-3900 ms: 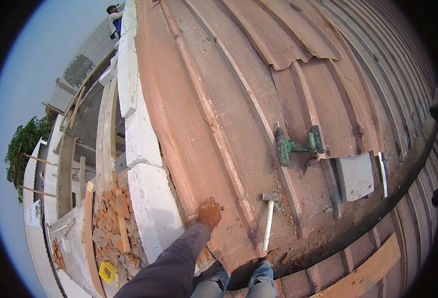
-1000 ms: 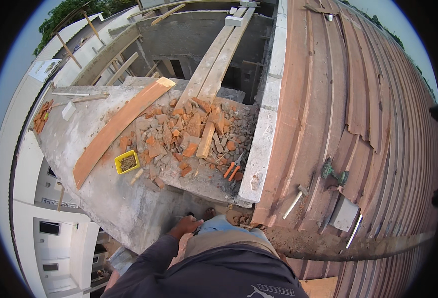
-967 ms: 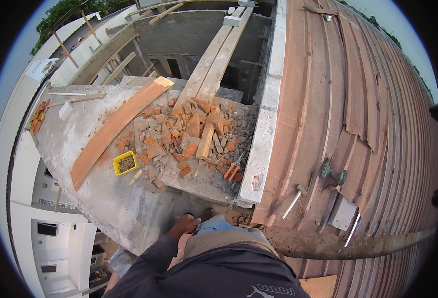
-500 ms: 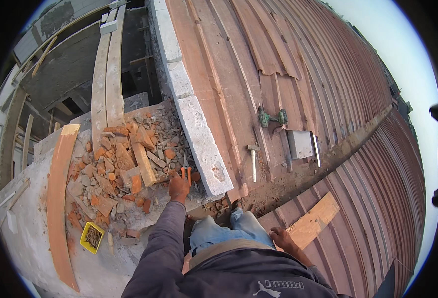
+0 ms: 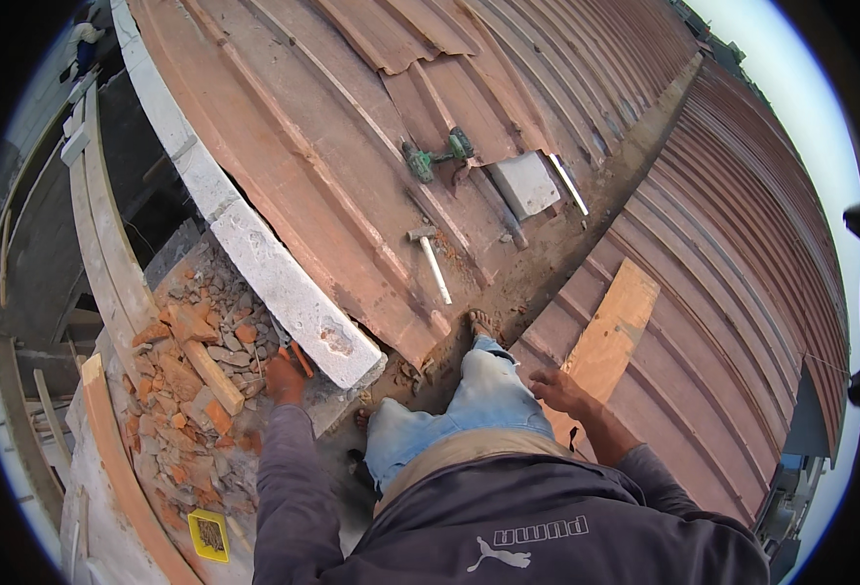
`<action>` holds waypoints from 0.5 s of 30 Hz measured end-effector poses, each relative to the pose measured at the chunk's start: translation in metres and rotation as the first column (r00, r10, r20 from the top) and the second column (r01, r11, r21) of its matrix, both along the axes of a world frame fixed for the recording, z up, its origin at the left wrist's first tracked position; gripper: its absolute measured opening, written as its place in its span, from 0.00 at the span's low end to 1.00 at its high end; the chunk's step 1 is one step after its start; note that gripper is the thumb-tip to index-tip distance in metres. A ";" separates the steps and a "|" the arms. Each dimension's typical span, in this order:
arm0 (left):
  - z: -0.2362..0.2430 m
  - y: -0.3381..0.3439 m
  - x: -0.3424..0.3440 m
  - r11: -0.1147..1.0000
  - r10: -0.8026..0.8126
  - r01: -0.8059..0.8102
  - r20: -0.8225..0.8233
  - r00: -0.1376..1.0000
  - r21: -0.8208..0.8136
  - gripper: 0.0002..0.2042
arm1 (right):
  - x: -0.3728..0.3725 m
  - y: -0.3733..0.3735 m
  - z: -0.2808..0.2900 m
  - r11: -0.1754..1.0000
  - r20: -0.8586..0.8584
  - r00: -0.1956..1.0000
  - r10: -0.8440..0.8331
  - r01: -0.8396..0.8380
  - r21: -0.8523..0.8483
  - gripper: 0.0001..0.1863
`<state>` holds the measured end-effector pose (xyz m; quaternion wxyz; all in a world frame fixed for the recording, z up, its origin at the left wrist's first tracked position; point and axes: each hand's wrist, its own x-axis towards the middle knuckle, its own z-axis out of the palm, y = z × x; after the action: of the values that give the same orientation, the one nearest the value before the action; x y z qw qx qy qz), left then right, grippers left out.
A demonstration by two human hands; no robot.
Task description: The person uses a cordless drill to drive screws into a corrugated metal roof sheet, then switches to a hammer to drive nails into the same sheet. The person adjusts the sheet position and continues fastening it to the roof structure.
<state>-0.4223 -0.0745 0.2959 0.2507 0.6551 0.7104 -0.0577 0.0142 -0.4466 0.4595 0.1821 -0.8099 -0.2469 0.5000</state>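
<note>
My left hand (image 5: 285, 381) is closed at the orange-handled pliers (image 5: 301, 360), beside the broken brick rubble (image 5: 181, 390). One handle sticks out past my fingers; the rest of the grip is partly hidden. A short wooden block (image 5: 210, 375) lies on the rubble just left of that hand. My right hand (image 5: 558, 392) hovers by my right thigh with loosely bent fingers and nothing in it. Nearest to it is a wooden board (image 5: 613, 327) lying on the corrugated roof. A yellow box (image 5: 209, 535) of nails or screws stands near my left forearm.
A pale block wall (image 5: 284, 292) divides the rubble from the rusty metal roof (image 5: 352, 195). On the roof lie a hammer (image 5: 432, 261), green cordless drills (image 5: 439, 156) and a grey block (image 5: 524, 185). Long planks (image 5: 108, 224) span an open drop at left. Another person (image 5: 86, 41) is far left.
My view has turned to the right, so the scene sits further left. My left hand has come onto the pliers, and my right hand has lifted slightly near the board.
</note>
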 end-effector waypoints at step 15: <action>0.117 -0.256 0.239 0.633 0.724 -0.647 0.621 0.299 -0.426 0.10 | 0.119 0.198 -0.069 0.763 -0.615 0.517 0.595 -0.603 0.232 0.39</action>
<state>-0.1829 -0.3300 0.4130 0.5491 0.2365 0.7448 0.2962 0.1332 -0.2481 0.3905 0.0688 -0.4460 -0.4269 0.7837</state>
